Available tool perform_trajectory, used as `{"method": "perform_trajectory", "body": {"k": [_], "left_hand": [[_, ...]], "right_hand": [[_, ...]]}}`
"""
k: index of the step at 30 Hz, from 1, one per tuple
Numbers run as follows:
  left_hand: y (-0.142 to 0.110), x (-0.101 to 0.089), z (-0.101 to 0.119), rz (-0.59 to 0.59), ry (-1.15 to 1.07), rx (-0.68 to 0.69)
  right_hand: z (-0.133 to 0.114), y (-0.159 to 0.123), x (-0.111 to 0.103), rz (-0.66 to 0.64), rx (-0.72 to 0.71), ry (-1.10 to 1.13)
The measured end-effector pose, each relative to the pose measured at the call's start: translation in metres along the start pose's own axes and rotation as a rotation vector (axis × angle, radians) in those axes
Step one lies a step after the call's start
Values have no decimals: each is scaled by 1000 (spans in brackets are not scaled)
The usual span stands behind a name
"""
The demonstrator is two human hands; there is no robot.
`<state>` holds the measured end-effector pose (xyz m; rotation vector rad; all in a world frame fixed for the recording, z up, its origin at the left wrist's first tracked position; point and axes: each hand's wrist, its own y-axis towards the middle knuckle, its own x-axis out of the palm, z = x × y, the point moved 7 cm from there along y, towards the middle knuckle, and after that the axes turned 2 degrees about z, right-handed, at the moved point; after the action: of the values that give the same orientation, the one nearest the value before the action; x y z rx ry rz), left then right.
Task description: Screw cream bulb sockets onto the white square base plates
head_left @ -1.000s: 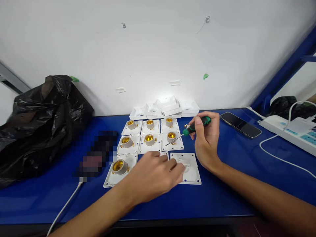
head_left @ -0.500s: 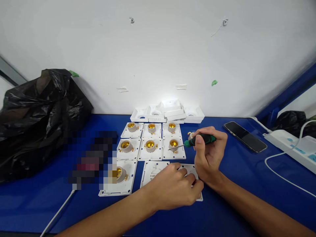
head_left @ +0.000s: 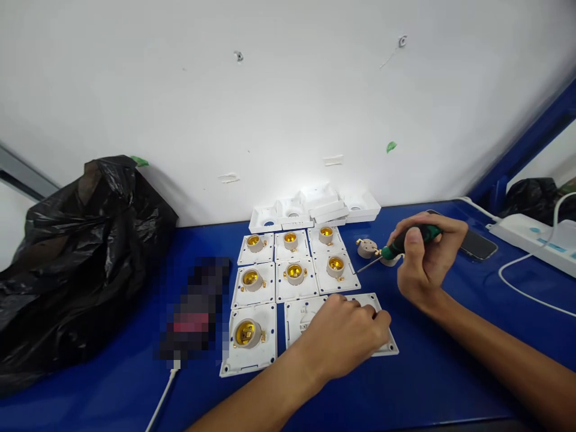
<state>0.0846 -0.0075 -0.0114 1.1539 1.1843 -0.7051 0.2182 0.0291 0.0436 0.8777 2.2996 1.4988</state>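
Note:
My right hand (head_left: 427, 258) grips a green and black screwdriver (head_left: 414, 239), its thin shaft pointing down and left toward the edge of a white plate. Beneath that hand and left of it lie loose lamp sockets (head_left: 368, 247) with brass terminals. Over a white square plate (head_left: 372, 300) at front right, my left hand (head_left: 344, 330) is closed with curled fingers, and whatever they hold is hidden. Beside it a second white plate (head_left: 294, 309) is partly covered by the same hand. Several other plates carry upright lamp sockets (head_left: 294, 273) with golden inner sleeves.
White square covers (head_left: 292, 211) are piled against the wall. A black plastic bag (head_left: 90, 240) bulges at left, near a blurred dark object (head_left: 193, 306) with a white cable. At right lie a phone (head_left: 477, 245) and a white power strip (head_left: 535, 237) on the blue table (head_left: 342, 396).
My right hand has moved right with the screwdriver, away from the socketed plates, uncovering loose sockets. My left hand stays over the front plates. The view has shifted slightly.

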Motion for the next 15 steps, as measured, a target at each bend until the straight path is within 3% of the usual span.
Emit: {"method": "perform_trajectory", "body": {"k": [8,15], "left_hand": [[2,0,-5,-33,-15,-42],[0,-8,-30,160,-287,-302]], "right_hand": [[9,4,-6,18,58,22],[15,1,-6,-6,125,31]]}}
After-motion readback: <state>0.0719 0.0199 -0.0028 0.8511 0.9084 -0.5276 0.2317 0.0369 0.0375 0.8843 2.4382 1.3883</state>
